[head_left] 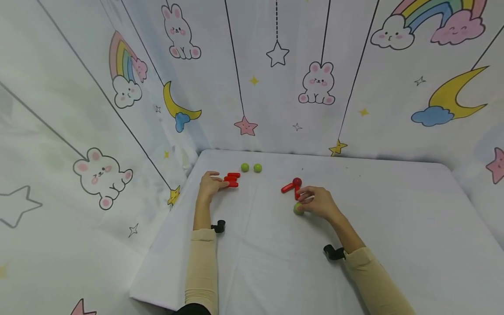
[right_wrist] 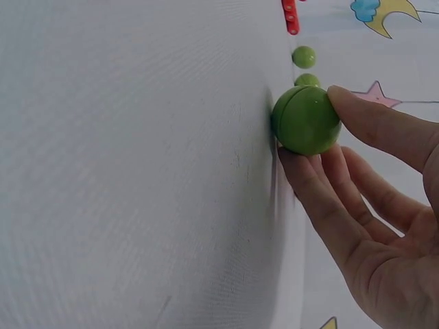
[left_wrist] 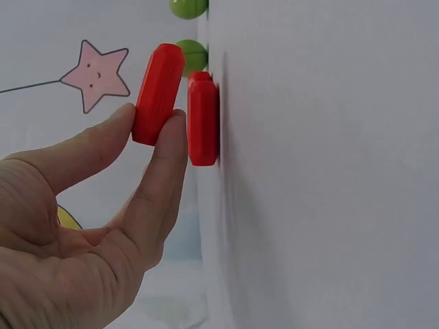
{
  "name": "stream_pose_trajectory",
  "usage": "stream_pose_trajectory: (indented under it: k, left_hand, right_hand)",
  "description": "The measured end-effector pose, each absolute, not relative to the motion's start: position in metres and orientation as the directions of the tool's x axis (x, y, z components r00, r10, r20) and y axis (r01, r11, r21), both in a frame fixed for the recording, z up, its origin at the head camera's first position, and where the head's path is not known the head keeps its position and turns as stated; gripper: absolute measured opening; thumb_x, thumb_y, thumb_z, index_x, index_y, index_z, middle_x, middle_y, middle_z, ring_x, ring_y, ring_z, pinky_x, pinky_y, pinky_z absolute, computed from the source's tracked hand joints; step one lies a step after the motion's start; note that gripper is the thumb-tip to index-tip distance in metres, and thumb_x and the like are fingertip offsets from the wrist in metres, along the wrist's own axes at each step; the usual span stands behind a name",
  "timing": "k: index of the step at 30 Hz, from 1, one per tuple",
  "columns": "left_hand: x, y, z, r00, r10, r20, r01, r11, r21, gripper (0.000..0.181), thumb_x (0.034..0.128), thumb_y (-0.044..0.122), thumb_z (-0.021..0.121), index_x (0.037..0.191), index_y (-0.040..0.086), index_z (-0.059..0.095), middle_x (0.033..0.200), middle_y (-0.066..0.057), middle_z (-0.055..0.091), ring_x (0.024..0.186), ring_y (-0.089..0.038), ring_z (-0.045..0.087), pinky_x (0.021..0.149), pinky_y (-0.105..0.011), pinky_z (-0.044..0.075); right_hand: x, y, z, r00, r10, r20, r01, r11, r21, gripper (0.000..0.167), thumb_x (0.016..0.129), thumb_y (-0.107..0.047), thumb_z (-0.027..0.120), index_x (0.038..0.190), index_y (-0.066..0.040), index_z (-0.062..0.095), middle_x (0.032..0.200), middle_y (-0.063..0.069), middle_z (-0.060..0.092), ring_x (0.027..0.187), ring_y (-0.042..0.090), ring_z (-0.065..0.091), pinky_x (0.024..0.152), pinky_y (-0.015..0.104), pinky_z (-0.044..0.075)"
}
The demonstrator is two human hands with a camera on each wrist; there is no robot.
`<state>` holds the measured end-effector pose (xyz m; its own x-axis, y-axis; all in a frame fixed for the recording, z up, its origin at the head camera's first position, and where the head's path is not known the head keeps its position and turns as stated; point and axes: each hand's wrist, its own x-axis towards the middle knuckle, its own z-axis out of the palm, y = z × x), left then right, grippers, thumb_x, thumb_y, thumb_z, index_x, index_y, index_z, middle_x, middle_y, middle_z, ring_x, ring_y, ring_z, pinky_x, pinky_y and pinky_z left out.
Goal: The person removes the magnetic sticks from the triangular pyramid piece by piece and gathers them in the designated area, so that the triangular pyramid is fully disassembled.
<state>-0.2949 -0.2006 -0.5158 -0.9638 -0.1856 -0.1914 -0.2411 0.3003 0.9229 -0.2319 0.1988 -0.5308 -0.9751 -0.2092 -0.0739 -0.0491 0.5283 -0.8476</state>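
My left hand (head_left: pixel 210 185) pinches a red stick-like piece (left_wrist: pixel 159 94) between thumb and fingertips, tilted and raised off the table in the left wrist view. Beside it lie other red pieces (left_wrist: pixel 203 123), one behind another. My right hand (head_left: pixel 320 203) holds a green ball (right_wrist: pixel 306 120) between thumb and fingers, at the table surface. Just beyond that hand are a red ball (head_left: pixel 297 181) and two red pieces, one slanted (head_left: pixel 287 188) and one (head_left: pixel 297 193) partly hidden by the fingers. Two green balls (head_left: pixel 245 167) (head_left: pixel 257 168) sit side by side behind the left group.
A white cloth covers the table (head_left: pixel 260 271). Behind and to the left hangs a curtain (head_left: pixel 275 109) printed with rabbits, stars, moons and rainbows. A black wrist camera (head_left: pixel 218 226) is on the left arm, another (head_left: pixel 333 252) on the right.
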Motion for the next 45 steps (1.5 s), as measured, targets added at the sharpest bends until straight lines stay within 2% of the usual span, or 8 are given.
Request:
stream_pose_trajectory:
  k: [12,18,26,31,38,45]
  left_hand:
    - [-0.3,-0.21,-0.528,-0.954,-0.215,-0.21,-0.265,0.273,0.925,0.062,0.0917,0.001,0.075,0.148,0.0,0.049,0.129,-0.023,0.061,0.116,-0.035,0.06,0.1,-0.041,0.055]
    - [-0.301,-0.208,-0.53,-0.954,-0.222,-0.2,-0.257,0.267,0.929,0.063,0.0896,-0.003,0.076,0.146,-0.001,0.049,0.131,-0.024,0.061,0.118,-0.037,0.059,0.101,-0.044,0.054]
    - [-0.301,-0.208,-0.531,-0.951,-0.26,-0.167,-0.254,0.349,0.902,0.06,0.0874,-0.001,0.079,0.141,-0.002,0.053,0.132,-0.025,0.06,0.118,-0.039,0.06,0.1,-0.046,0.055]
    - [-0.301,-0.207,-0.531,-0.957,-0.254,-0.142,-0.233,0.375,0.897,0.057,0.0863,0.0,0.08,0.138,-0.004,0.055,0.13,-0.027,0.06,0.115,-0.039,0.06,0.098,-0.046,0.055]
    - [-0.3,-0.208,-0.531,-0.956,-0.227,-0.187,-0.237,0.217,0.947,0.054,0.095,0.001,0.073,0.143,-0.007,0.049,0.128,-0.025,0.053,0.105,-0.039,0.07,0.089,-0.042,0.062]
    - [-0.3,-0.208,-0.531,-0.957,-0.213,-0.198,-0.233,0.152,0.96,0.052,0.0993,0.008,0.069,0.145,-0.006,0.048,0.121,-0.021,0.053,0.108,-0.039,0.07,0.092,-0.046,0.061]
  right_hand:
    - [-0.232,0.198,-0.529,-0.974,-0.213,-0.081,-0.047,0.533,-0.845,0.052,0.08,-0.011,0.091,0.127,-0.003,0.069,0.104,0.007,0.076,0.097,0.023,0.074,0.077,0.036,0.056]
    - [-0.231,0.197,-0.527,-0.973,-0.215,-0.079,-0.05,0.537,-0.842,0.052,0.08,-0.01,0.091,0.126,-0.002,0.07,0.104,0.007,0.076,0.096,0.023,0.073,0.076,0.035,0.056]
    - [-0.231,0.196,-0.526,-0.973,-0.214,-0.09,-0.044,0.549,-0.834,0.052,0.08,-0.012,0.092,0.126,-0.003,0.069,0.105,0.007,0.076,0.096,0.023,0.073,0.079,0.038,0.058]
    - [-0.231,0.195,-0.525,-0.972,-0.22,-0.087,-0.048,0.542,-0.839,0.052,0.08,-0.011,0.091,0.126,-0.002,0.07,0.105,0.009,0.076,0.095,0.023,0.072,0.077,0.036,0.057]
    - [-0.229,0.195,-0.525,-0.972,-0.222,-0.074,-0.057,0.53,-0.846,0.051,0.079,-0.01,0.091,0.125,-0.002,0.071,0.103,0.008,0.076,0.095,0.022,0.072,0.075,0.033,0.056]
    - [-0.228,0.196,-0.525,-0.973,-0.222,-0.064,-0.067,0.536,-0.842,0.05,0.079,-0.01,0.091,0.124,-0.001,0.071,0.103,0.008,0.075,0.095,0.022,0.072,0.076,0.034,0.057]
